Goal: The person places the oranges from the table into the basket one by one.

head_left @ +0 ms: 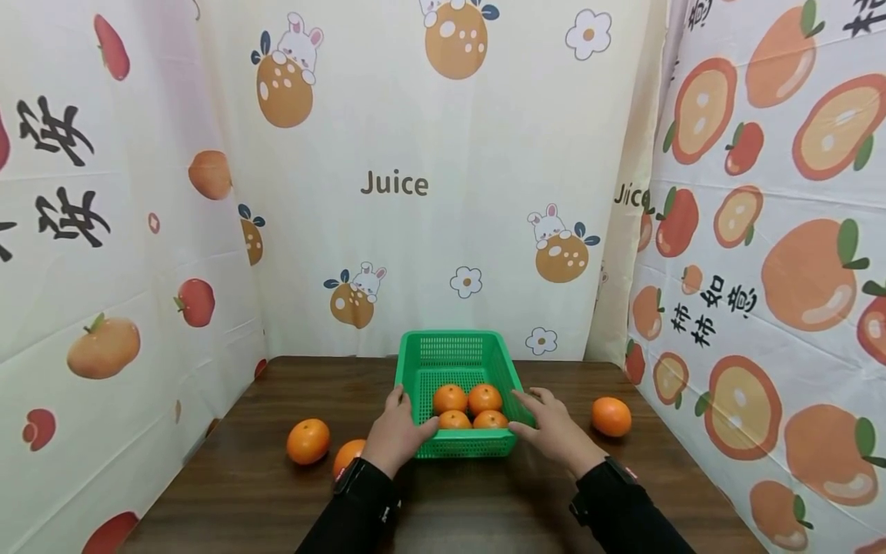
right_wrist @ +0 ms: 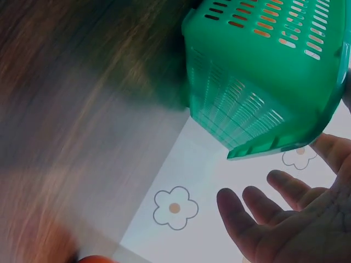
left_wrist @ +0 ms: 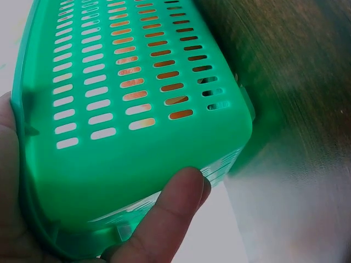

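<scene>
A green plastic basket [head_left: 460, 444] with slotted walls stands on the table, and several oranges [head_left: 485, 398] lie grouped in its front part. My left hand [head_left: 396, 433] holds the basket at its front left corner, thumb over the rim and fingers along the outer wall; the left wrist view shows a finger [left_wrist: 178, 205] against the plastic. At the front right corner is my right hand [head_left: 557, 433], thumb and index at the rim. Its other fingers [right_wrist: 233, 213] are spread apart, off the basket, in the right wrist view.
On the brown wooden table [head_left: 471, 508], one orange [head_left: 308, 441] lies at the left and another [head_left: 348, 457] is partly hidden behind my left hand. A third orange [head_left: 611, 416] sits at the right. Printed cloths [head_left: 443, 254] hang behind and on both sides.
</scene>
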The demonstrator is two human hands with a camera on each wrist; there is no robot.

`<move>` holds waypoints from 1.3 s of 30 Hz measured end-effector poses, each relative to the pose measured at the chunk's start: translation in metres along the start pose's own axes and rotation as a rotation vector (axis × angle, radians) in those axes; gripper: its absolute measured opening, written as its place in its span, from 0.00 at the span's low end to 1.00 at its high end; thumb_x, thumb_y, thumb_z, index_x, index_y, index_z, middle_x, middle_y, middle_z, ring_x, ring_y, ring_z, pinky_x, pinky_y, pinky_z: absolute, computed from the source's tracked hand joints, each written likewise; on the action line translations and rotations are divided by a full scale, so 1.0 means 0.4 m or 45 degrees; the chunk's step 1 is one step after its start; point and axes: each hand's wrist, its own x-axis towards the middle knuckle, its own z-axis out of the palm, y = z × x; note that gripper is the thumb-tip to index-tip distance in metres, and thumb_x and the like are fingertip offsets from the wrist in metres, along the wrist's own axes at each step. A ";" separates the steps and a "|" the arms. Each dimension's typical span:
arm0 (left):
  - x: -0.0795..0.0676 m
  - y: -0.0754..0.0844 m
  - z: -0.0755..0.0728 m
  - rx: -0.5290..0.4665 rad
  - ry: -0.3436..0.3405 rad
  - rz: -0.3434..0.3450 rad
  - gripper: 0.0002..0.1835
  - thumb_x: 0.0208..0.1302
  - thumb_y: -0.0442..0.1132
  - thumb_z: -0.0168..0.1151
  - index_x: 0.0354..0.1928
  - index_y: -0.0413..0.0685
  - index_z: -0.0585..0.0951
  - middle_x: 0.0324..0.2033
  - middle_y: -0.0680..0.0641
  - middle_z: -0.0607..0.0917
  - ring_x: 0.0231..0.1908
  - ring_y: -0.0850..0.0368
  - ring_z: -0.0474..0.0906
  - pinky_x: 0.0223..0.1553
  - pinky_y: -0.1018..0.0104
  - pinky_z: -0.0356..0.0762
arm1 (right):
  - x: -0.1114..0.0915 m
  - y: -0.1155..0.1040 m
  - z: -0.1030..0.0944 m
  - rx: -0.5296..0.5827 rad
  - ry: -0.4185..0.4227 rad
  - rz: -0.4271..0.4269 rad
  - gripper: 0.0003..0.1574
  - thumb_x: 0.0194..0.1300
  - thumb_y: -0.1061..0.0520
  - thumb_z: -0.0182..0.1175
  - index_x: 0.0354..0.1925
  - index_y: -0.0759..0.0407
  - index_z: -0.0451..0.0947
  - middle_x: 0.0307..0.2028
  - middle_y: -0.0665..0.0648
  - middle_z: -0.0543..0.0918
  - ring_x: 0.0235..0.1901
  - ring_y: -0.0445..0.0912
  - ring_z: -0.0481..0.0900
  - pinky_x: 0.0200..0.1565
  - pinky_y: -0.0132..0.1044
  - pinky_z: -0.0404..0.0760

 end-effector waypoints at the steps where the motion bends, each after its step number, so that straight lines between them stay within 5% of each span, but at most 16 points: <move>1: 0.001 0.000 -0.001 0.001 0.001 0.002 0.53 0.71 0.67 0.62 0.80 0.31 0.63 0.84 0.39 0.55 0.55 0.40 0.85 0.57 0.44 0.83 | -0.002 0.001 -0.005 0.002 0.004 -0.003 0.43 0.76 0.39 0.64 0.81 0.49 0.66 0.80 0.72 0.59 0.76 0.76 0.59 0.67 0.75 0.71; 16: 0.014 0.005 -0.003 0.006 0.010 -0.012 0.53 0.70 0.68 0.62 0.80 0.32 0.63 0.84 0.40 0.55 0.60 0.38 0.82 0.61 0.43 0.81 | -0.008 0.084 -0.088 -0.156 0.193 0.054 0.46 0.73 0.43 0.68 0.79 0.58 0.66 0.75 0.77 0.64 0.69 0.79 0.67 0.64 0.76 0.72; 29: 0.010 0.005 -0.002 -0.003 0.008 -0.023 0.53 0.70 0.68 0.62 0.80 0.32 0.63 0.84 0.41 0.55 0.62 0.36 0.81 0.63 0.41 0.80 | -0.006 0.175 -0.147 -0.314 0.195 0.190 0.48 0.74 0.35 0.64 0.80 0.57 0.65 0.74 0.79 0.63 0.69 0.84 0.62 0.57 0.82 0.70; 39: 0.009 0.001 0.003 0.014 -0.011 -0.015 0.52 0.71 0.67 0.62 0.80 0.32 0.63 0.84 0.40 0.54 0.59 0.37 0.83 0.60 0.41 0.82 | -0.003 0.238 -0.170 -0.297 0.151 0.299 0.50 0.74 0.33 0.62 0.80 0.57 0.64 0.75 0.82 0.57 0.69 0.87 0.56 0.55 0.86 0.66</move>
